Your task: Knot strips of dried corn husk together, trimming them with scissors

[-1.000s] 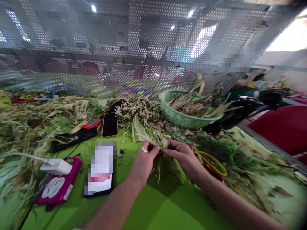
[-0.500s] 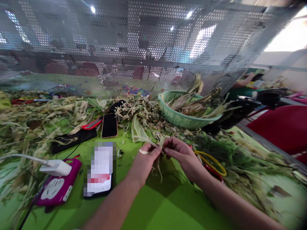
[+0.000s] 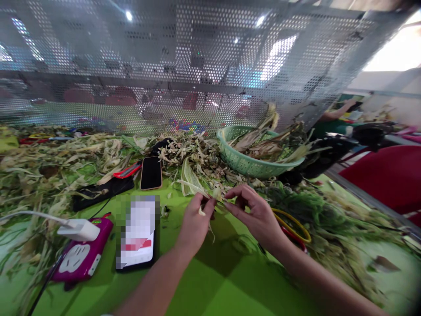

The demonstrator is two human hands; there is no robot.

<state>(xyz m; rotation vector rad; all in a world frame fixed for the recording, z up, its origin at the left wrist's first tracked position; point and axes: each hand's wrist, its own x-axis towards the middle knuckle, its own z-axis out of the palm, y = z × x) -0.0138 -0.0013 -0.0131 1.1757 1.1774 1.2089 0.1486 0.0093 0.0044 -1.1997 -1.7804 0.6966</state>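
1. Over a flat, bright-green bench (image 3: 223, 276), a person's left hand (image 3: 194, 221) and right hand (image 3: 255, 213) meet at a small, cream-coloured tuft of dried husk (image 3: 217, 194), the centre of the clock face used here.

2. The left fingers are pinched together on the tuft; a long, narrow, pale husk strip (image 3: 190, 184) trails from them toward 10 o'clock. The right thumb and index fingertip stand slightly parted just beside the tuft, at 3 o'clock; whether they grip a thin strand cannot be told.

3. The work appears partway along: the tuft is gathered, yet its loose ends stick out and it looks unfinished. No completed piece can be picked out on the bench.

4. Much material seems left to handle. Long, brown-and-cream dry husks (image 3: 263, 147) fill a round, pale-green, perforated plastic basket (image 3: 256, 168) between 1 and 2 o'clock. Small, curled, tan husk scraps (image 3: 190, 149) are heaped at 11 o'clock.

5. A slim, red-edged cutter (image 3: 127, 170) lies between 9 and 10 o'clock, apart from both hands.

6. No brand or wording is legible. A lit, rectangular smartphone (image 3: 140, 232) between 8 and 9 o'clock has its screen blurred out; beyond it, a magenta plastic power strip (image 3: 77, 259) bears a green mark too small to read.
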